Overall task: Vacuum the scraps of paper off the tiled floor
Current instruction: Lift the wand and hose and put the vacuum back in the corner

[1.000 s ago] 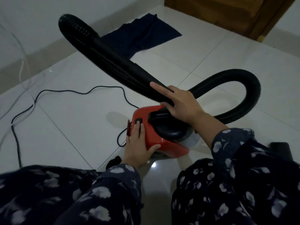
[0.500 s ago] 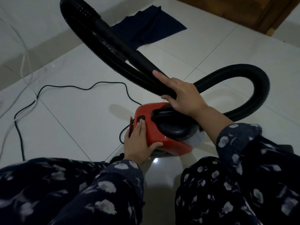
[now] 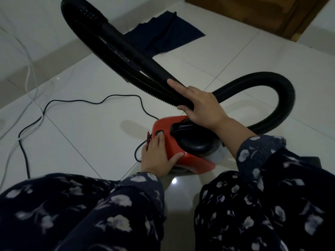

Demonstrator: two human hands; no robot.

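A small red vacuum cleaner (image 3: 192, 161) with a black top sits on the white tiled floor (image 3: 87, 134) just in front of my knees. Its black ribbed hose (image 3: 282, 98) loops out to the right and back over the body, ending in a smooth black tube (image 3: 130, 51) that points up to the far left. My right hand (image 3: 201, 105) grips this tube above the vacuum, index finger stretched along it. My left hand (image 3: 159, 156) rests flat on the red body, fingertips on a dark button. No paper scraps are visible.
A black power cord (image 3: 76, 101) snakes across the tiles to the left, beside white cables (image 3: 29, 73) along the wall. A dark blue cloth (image 3: 163, 37) lies at the back. A wooden door (image 3: 253, 11) stands at the far right.
The tube and hose have lifted slightly up and left in view. My left fingertips have stayed on the button, and my right hand has kept its grip.
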